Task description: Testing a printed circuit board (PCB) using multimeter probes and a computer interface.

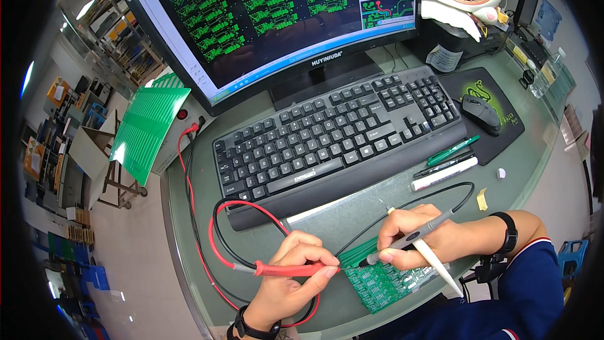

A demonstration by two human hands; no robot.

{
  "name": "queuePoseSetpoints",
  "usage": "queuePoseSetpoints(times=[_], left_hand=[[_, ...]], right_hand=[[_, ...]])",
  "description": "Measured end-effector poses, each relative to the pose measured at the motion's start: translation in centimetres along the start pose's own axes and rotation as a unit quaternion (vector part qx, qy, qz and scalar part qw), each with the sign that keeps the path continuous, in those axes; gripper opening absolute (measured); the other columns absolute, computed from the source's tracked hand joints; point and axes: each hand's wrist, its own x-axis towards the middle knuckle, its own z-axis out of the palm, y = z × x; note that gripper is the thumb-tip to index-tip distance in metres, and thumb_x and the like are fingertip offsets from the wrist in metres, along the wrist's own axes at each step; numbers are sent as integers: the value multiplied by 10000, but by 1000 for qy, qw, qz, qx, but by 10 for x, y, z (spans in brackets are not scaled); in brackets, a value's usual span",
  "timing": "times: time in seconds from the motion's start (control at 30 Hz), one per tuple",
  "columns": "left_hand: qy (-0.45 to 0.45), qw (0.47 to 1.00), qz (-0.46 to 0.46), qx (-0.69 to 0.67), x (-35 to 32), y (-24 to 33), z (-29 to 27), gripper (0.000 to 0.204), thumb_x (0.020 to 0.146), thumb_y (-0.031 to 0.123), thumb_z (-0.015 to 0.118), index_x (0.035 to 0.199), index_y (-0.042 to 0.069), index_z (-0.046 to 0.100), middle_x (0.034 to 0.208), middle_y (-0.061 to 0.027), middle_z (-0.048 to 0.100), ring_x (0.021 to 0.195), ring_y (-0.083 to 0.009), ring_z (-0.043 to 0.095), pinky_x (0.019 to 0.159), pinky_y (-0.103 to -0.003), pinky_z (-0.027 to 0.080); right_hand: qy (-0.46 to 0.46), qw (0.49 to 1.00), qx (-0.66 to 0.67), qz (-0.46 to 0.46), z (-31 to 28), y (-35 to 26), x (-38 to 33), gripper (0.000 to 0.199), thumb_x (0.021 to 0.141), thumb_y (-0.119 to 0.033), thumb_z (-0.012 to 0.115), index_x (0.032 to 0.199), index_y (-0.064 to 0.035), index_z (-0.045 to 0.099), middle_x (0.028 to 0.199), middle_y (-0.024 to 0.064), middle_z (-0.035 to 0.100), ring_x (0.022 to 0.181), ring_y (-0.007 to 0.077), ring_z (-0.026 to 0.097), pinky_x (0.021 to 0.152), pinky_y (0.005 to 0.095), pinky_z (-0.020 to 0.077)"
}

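Note:
My left hand (290, 280) is closed around a red test probe (283, 269), whose tip end is at the upper left part of a green circuit board (377, 296). In my right hand (434, 233) is a grey test probe (412, 237), slanting down to the same board close beside the red one. A white pen-shaped tool (437, 266) also passes through the right hand, its thin tip pointing away from me. Small repeated circuit patterns cover the board. Whether either probe tip touches it is too small to tell.
Beyond my hands lies a black keyboard (340, 132) below a monitor (270, 12) showing a green board layout. A mouse (480, 114) rests on a dark mat at right. Pens and a white marker (444, 173) lie nearby. Red and black leads (192, 195) loop at left.

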Motion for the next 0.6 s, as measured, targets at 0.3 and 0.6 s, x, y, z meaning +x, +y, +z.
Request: queuePoseSetpoints(times=[0.3,0.6], left_hand=[[0,1000,-3,-16,0,-2,0,123,798,52,689,906,54,630,898,-57,525,808,-130,512,702,-259,434],[9,999,-30,-34,0,-1,1,132,789,82,701,892,54,622,904,-60,505,799,-127,496,727,-264,426]], right_hand=[[23,999,19,-26,4,3,0,198,846,-190,666,857,-42,535,654,28,561,544,84,502,492,251,401],[22,999,7,-29,3,2,0,195,848,-186,663,859,-42,531,650,26,551,541,89,496,497,250,398]])
